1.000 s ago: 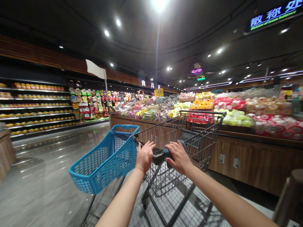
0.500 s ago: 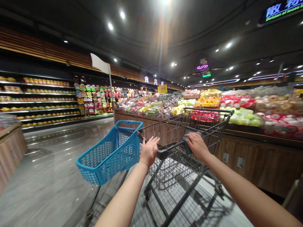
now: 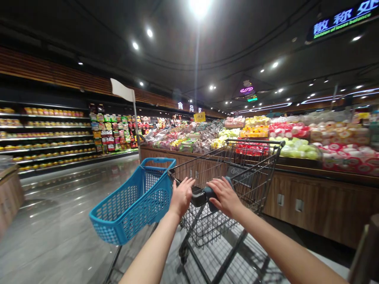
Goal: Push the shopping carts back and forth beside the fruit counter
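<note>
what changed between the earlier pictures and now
The right hand slid left along the handle, dark cloth under it, to the end near the left hand, about where it was a second ago. Nothing was visibly let go. The left hand stayed by that end; the blue basket stayed put.

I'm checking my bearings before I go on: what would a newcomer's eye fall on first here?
Probably the bright blue perforated basket, left of centre, with a white flag showing above it. Next, the two bare hands near the middle: the right hand on a dark blue cloth at the wire trolley's handle, the left hand by the handle's left end. Beyond, colourful goods fill the display on the right.
</note>
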Demonstrator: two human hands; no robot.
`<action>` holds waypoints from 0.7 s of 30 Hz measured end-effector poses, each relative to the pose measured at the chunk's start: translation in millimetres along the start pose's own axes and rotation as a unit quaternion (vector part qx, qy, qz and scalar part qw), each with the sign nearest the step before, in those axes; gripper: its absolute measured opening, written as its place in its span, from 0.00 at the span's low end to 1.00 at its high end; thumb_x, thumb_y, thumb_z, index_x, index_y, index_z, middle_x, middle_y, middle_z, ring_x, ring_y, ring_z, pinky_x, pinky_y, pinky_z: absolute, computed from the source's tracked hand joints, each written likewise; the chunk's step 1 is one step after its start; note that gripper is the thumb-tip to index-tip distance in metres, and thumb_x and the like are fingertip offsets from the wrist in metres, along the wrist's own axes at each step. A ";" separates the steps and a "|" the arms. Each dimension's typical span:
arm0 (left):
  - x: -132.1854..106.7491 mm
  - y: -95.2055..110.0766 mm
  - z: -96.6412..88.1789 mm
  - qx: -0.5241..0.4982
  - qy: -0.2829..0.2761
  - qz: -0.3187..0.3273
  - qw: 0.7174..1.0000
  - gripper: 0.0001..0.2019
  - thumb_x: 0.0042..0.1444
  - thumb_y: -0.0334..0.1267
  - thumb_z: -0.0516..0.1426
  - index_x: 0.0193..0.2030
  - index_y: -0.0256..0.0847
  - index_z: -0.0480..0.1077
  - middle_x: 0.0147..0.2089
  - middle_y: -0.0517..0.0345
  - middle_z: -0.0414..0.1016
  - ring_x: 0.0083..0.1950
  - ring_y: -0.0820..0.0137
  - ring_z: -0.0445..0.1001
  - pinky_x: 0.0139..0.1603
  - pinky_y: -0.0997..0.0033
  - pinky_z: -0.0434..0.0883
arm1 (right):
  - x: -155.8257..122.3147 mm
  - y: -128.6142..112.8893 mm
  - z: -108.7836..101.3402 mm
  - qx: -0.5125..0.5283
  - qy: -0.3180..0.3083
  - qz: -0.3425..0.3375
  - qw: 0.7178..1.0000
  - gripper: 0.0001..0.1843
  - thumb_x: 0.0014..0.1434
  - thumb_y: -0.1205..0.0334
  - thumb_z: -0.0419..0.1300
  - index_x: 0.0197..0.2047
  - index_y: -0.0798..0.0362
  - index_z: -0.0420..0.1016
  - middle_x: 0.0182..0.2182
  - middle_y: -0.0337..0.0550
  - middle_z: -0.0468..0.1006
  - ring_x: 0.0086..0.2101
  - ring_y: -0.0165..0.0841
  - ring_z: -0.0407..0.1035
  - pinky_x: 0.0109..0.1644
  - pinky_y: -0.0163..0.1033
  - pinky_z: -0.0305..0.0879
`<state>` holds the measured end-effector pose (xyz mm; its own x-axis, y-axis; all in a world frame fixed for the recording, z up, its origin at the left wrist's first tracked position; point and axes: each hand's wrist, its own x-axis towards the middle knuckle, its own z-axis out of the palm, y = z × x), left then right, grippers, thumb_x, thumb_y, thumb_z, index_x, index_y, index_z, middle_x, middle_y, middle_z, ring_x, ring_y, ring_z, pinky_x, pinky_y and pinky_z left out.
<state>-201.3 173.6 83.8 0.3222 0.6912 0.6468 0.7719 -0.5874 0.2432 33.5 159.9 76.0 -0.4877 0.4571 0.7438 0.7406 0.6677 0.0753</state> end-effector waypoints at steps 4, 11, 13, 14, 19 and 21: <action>0.7 -0.5 1.1 0.003 -0.003 -0.011 1.000 0.23 0.66 0.39 0.39 0.60 0.47 0.68 0.66 0.53 0.66 0.71 0.61 0.56 0.70 0.35 0.39 | -1.7 25.0 -5.1 0.003 -0.009 0.000 1.000 0.25 0.67 0.47 0.49 0.61 0.48 0.66 0.56 0.46 0.72 0.58 0.39 0.61 0.69 0.53 0.46; 1.3 -2.4 5.3 -0.015 0.006 -0.021 1.000 0.24 0.66 0.39 0.38 0.60 0.46 0.68 0.66 0.54 0.66 0.70 0.63 0.58 0.70 0.37 0.40 | -11.4 93.2 -13.1 -0.043 0.017 0.115 0.992 0.21 0.68 0.49 0.46 0.52 0.50 0.72 0.50 0.46 0.76 0.56 0.39 0.64 0.68 0.55 0.47; 1.6 -3.5 7.0 -0.023 0.012 -0.022 0.999 0.24 0.66 0.39 0.39 0.60 0.46 0.68 0.67 0.54 0.66 0.70 0.63 0.57 0.70 0.37 0.40 | -11.4 98.3 -13.2 -0.052 0.017 0.136 0.989 0.21 0.68 0.49 0.45 0.50 0.50 0.73 0.49 0.46 0.76 0.56 0.40 0.64 0.67 0.56 0.47; 1.9 -3.8 7.7 -0.027 0.016 -0.025 0.999 0.24 0.65 0.39 0.39 0.60 0.46 0.67 0.67 0.55 0.66 0.70 0.63 0.57 0.70 0.37 0.40 | -10.4 96.7 -12.4 -0.056 0.018 0.146 0.987 0.21 0.69 0.50 0.45 0.50 0.51 0.73 0.49 0.47 0.76 0.56 0.41 0.63 0.67 0.57 0.47; 2.6 -3.4 9.8 -0.032 0.021 -0.028 0.999 0.24 0.64 0.38 0.39 0.62 0.46 0.66 0.67 0.55 0.66 0.71 0.64 0.56 0.70 0.38 0.40 | -0.1 53.4 -4.5 -0.037 0.012 0.127 0.991 0.20 0.69 0.52 0.45 0.52 0.52 0.72 0.50 0.47 0.76 0.59 0.42 0.61 0.69 0.59 0.42; 2.7 -3.2 10.0 -0.030 0.019 -0.028 0.999 0.25 0.65 0.38 0.39 0.62 0.46 0.65 0.67 0.55 0.65 0.71 0.63 0.56 0.70 0.38 0.40 | 4.2 28.3 -1.2 -0.014 -0.002 0.083 0.996 0.20 0.69 0.52 0.46 0.55 0.51 0.70 0.52 0.46 0.75 0.59 0.40 0.61 0.70 0.57 0.40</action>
<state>-197.5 181.5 77.5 0.2564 0.7080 0.6580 0.7543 -0.5722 0.3217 53.0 180.0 82.0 -0.3588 0.5617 0.7455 0.8237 0.5662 -0.0302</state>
